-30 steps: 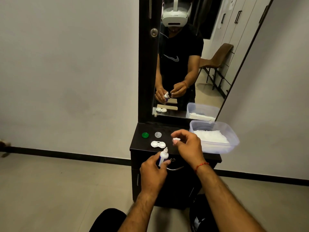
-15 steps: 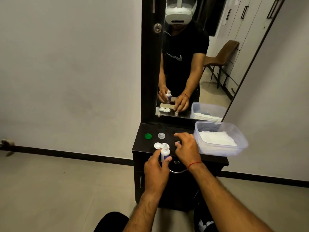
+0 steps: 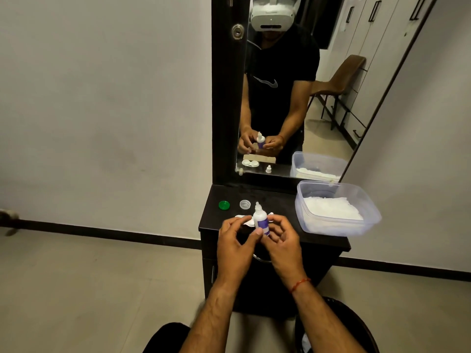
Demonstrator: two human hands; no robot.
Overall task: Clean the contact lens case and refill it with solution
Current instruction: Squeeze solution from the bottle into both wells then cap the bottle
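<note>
A small white solution bottle [image 3: 261, 219] with a purple label stands upright between my hands, its nozzle bare. The thumb of my left hand [image 3: 235, 247] presses on its front, and my right hand [image 3: 281, 242] curls around its right side. Its little white cap [image 3: 271, 214] sits on the dark tabletop just behind my right fingers. The white lens case [image 3: 239, 216] lies on the table behind the bottle, mostly hidden by my left hand; the mirror shows it open. A green lid [image 3: 224, 205] and a clear lid [image 3: 245, 204] lie further back.
A clear plastic tub [image 3: 367, 200] of white tissues stands on the right of the dark vanity table [image 3: 328, 240]. A tall mirror [image 3: 331, 34] rises behind it. The table's front edge is just under my hands, with a drawer handle below.
My right hand has set the bottle's white cap on the table and come back to the bottle. Both hands now grip the bottle, which sits slightly higher.
</note>
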